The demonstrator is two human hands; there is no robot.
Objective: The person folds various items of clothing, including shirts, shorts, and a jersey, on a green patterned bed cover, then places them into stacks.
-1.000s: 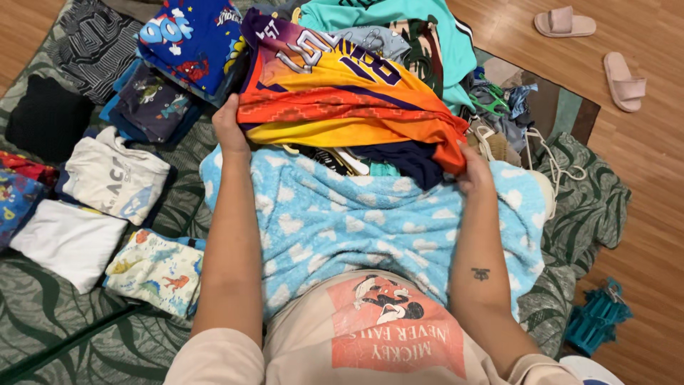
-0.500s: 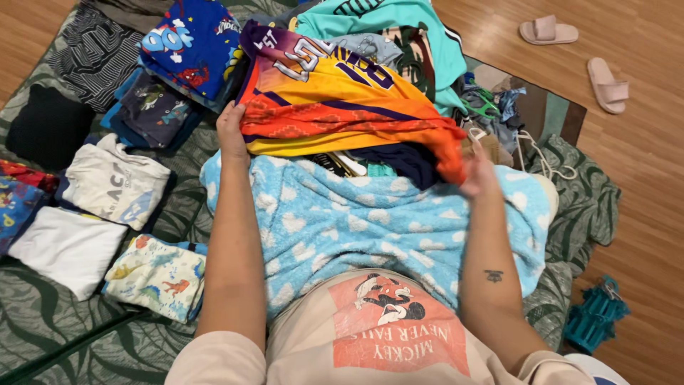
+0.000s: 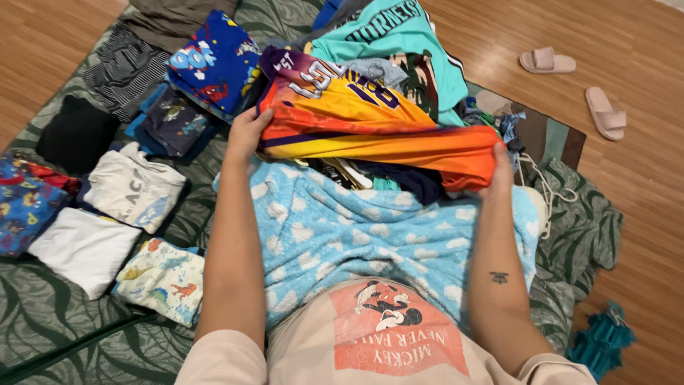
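An orange, yellow and purple sports jersey [image 3: 356, 117] is stretched across a heap of loose clothes in front of me. My left hand [image 3: 247, 133] grips its left edge and my right hand [image 3: 496, 171] grips its right edge, holding the lower hem taut and folded. A light blue fleece blanket [image 3: 356, 235] with white clouds covers my lap below the jersey. A teal jersey [image 3: 399, 32] lies in the heap behind it.
Folded clothes lie on the green patterned rug [image 3: 50, 321] at left: a white piece [image 3: 82, 246], a dinosaur print [image 3: 164, 278], a grey shirt [image 3: 135, 185], dark blue prints [image 3: 210, 60]. Two pink slippers [image 3: 570, 82] sit on the wooden floor. A blue hanger bundle [image 3: 602, 339] lies at right.
Both hands pulled the jersey's lower edge up and outward, so it is stretched flatter; my right hand moved right and closed on the orange edge. The view shifted slightly.
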